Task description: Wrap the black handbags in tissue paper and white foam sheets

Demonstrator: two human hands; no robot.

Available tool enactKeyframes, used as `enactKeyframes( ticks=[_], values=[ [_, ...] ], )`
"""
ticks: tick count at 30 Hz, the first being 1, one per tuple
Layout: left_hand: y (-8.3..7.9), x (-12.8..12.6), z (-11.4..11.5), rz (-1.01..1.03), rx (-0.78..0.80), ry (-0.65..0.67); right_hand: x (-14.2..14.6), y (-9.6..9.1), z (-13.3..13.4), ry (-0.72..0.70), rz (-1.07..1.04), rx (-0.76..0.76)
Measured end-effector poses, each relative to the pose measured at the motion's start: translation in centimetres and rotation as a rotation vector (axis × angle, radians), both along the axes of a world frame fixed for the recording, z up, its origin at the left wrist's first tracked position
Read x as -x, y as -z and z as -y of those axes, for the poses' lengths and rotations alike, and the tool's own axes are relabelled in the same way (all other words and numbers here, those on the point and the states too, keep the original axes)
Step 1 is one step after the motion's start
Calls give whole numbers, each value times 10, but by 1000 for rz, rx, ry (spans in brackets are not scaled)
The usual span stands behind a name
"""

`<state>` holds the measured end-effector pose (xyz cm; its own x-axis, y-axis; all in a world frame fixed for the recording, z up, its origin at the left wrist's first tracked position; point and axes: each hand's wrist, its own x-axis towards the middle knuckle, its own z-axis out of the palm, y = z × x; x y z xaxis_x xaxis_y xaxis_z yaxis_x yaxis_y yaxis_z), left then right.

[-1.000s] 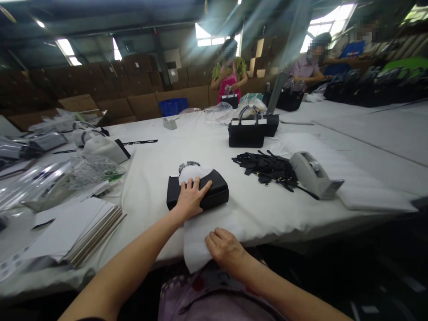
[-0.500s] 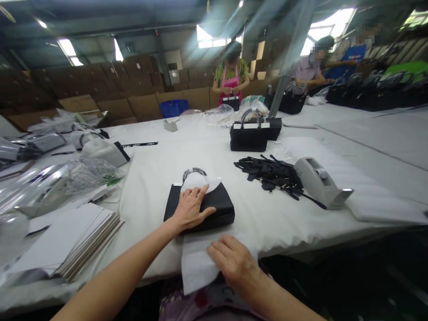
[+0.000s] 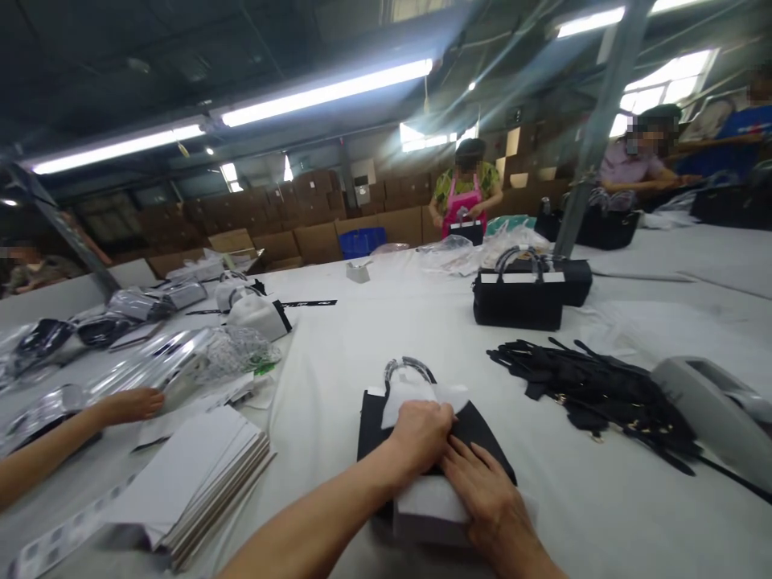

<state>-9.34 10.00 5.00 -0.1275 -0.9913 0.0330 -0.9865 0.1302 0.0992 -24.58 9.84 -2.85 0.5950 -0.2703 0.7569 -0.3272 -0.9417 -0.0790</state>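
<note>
A black handbag (image 3: 482,438) lies flat on the white table (image 3: 374,338) right in front of me, its handle (image 3: 408,367) pointing away. A white sheet (image 3: 431,500) is folded up over its near half, and white paper (image 3: 401,394) covers its top. My left hand (image 3: 420,434) rests curled on the middle of the bag, fingers bent down onto the white wrapping. My right hand (image 3: 482,490) lies flat on the white sheet beside it, fingers stretched out and touching the left hand.
A stack of white cards (image 3: 193,478) lies at my left. Black straps (image 3: 594,390) and a grey tape dispenser (image 3: 715,406) lie at my right. Two more black bags (image 3: 519,297) stand farther back. Another person's hand (image 3: 129,404) reaches in from the left. Other people work at the far side.
The camera has tipped up and come closer to the bag. My right hand has brought the white sheet up from the table edge over the bag. Another person's hand has appeared at left.
</note>
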Motion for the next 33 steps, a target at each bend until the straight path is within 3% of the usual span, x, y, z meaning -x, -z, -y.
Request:
enactKeyframes(
  ticks=[4, 11, 16, 19, 22, 25, 28, 30, 33],
  values=[
    [3, 0, -20, -68, -23, -17, -1, 3, 3, 2, -57, -10],
    [-10, -28, -38, -68, -63, 26, -4, 7, 13, -55, -149, -19],
    [0, -29, -57, -201, -180, -59, 5, 7, 11, -115, -159, -7],
    [12, -29, -62, -229, -187, -70, 12, -10, 7, -138, -265, -146],
    [22, -30, -61, -225, -134, -91, 18, -29, -3, -75, -307, -217],
    [28, -30, -62, -213, -24, -111, 27, -49, -24, -60, -342, -117],
    [30, -28, -65, -221, 49, -114, 34, -71, -39, -186, -486, -17],
    [30, -27, -67, -227, 74, -111, 31, -87, -36, -227, -567, 41],
    [30, -29, -66, -252, 84, -80, 12, -102, -10, -224, -600, 127]
  ],
)
